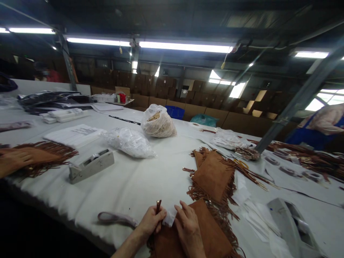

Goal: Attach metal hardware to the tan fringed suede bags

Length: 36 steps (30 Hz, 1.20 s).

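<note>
Lower centre of the frame: the left hand pinches a slim brown strip upright; the right hand clasps a white slip against the suede pouch on the surface. Keep both grips firm and the slip flat against the suede. A tape dispenser sits lower right

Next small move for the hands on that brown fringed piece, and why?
Probably wrap the small white paper piece around the thin brown strip end. The left hand pinches the strip upright over the brown fringed suede piece, and the right hand holds the paper right beside it, not yet clearly around it.
</note>
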Available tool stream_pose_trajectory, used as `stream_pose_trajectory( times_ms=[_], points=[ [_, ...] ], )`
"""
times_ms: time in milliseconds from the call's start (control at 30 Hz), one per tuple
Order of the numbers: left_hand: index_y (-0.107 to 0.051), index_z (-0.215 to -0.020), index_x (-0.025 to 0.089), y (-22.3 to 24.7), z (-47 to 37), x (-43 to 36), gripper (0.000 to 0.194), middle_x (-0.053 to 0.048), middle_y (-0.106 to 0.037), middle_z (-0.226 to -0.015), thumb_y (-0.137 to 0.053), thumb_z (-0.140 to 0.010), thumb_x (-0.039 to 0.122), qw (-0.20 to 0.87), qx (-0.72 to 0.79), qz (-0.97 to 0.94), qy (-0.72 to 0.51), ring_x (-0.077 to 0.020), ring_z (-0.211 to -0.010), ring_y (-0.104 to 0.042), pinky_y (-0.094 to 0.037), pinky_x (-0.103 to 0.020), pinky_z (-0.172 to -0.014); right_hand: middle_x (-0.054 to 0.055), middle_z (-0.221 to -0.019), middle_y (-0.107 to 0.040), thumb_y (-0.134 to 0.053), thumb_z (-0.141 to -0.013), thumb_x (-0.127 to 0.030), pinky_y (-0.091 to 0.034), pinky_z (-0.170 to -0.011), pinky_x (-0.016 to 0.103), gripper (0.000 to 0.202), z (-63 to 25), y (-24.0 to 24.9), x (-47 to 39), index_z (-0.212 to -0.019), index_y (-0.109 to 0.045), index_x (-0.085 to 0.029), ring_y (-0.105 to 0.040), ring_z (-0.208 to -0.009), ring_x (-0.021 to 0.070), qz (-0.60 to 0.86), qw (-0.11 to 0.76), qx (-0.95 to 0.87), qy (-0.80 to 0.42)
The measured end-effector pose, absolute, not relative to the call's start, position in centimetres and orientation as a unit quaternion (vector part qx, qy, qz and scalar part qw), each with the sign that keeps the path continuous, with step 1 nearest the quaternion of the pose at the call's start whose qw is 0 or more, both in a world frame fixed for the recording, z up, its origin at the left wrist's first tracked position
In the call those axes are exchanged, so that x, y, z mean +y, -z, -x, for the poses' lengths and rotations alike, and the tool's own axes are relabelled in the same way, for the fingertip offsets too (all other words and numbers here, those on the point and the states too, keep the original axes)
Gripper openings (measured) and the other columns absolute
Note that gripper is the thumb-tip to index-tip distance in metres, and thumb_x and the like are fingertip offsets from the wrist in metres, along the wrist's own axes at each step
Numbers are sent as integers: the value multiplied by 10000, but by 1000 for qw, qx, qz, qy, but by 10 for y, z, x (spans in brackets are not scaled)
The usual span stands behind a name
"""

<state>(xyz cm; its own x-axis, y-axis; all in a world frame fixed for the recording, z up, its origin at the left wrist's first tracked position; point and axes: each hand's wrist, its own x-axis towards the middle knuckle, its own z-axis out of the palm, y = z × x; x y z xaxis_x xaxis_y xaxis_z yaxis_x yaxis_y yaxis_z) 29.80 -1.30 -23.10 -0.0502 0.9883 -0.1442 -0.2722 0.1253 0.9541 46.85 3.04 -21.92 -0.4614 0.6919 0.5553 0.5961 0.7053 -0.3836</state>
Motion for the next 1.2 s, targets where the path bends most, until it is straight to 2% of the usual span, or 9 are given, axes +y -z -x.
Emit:
stream_pose_trajectory(
  times_ms=[200,300,367,433,567,700,833,933,1200],
  points=[
    [-421,-649,200,235,-298,-11,519,116,-326,-327,-608,-631,684,578,479,-371,-546,-43,-238,-233,-76,-218,-304,111,-1173,-619,-532,-791,-232,-480,-912,408,372,-468,214,24,-1152,-620,-213,-563,-1078,267,426,435,-766,-208],
    [-419,-642,201,234,-298,-13,510,115,-316,-321,-594,-653,680,576,477,-381,-544,-43,-243,-227,-69,-220,-314,118,-850,-692,-595,-760,-436,-529,-594,299,334,-467,213,19,-890,-695,-145,-636,-709,214,532,404,-618,-415],
    [-425,-637,196,232,-297,-15,500,111,-320,-327,-596,-669,664,576,475,-392,-538,-40,-252,-232,-72,-217,-325,74,-611,-634,-626,-686,-592,-404,-382,225,471,-461,212,17,-690,-664,-123,-521,-451,128,542,336,-518,-570],
    [-435,-641,189,231,-297,-17,489,107,-336,-342,-601,-680,648,576,471,-403,-533,-37,-265,-242,-85,-213,-334,17,-487,-543,-657,-601,-670,-292,-320,181,549,-453,210,16,-593,-605,-123,-402,-360,68,521,303,-445,-662],
    [-445,-650,185,230,-297,-19,492,105,-341,-342,-599,-681,651,575,469,-418,-524,-41,-273,-251,-95,-209,-340,-65,-378,-413,-749,-532,-600,-184,-310,149,504,-435,202,13,-584,-588,-125,-287,-319,25,506,303,-424,-687],
    [-450,-695,178,232,-296,-18,504,107,-357,-383,-584,-688,664,573,469,-428,-518,-41,-286,-282,-115,-196,-333,-62,-363,-423,-794,-493,-529,-147,-321,152,477,-430,200,12,-590,-607,-101,-276,-313,16,509,336,-418,-673],
    [-424,-949,195,235,-293,-20,536,87,-459,-619,-530,-729,672,590,425,-424,-539,-39,-369,-403,-263,-170,-361,-73,-376,-423,-831,-470,-461,-203,-331,163,441,-434,198,16,-557,-556,-128,-318,-334,29,484,420,-319,-698],
    [-404,-926,212,239,-294,-22,495,70,-465,-707,-399,-786,687,599,415,-402,-554,-37,-388,-425,-341,-179,-381,-56,-446,-505,-860,-454,-382,-283,-345,170,411,-436,195,22,-600,-569,-131,-405,-372,48,468,470,-252,-705],
    [-478,-811,176,238,-298,-22,437,61,-451,-643,-444,-803,611,562,459,-448,-522,-27,-315,-356,-166,-177,-303,-55,-545,-593,-889,-430,-280,-313,-332,155,420,-429,194,32,-710,-601,-155,-459,-384,46,453,506,-167,-715]
  ],
)
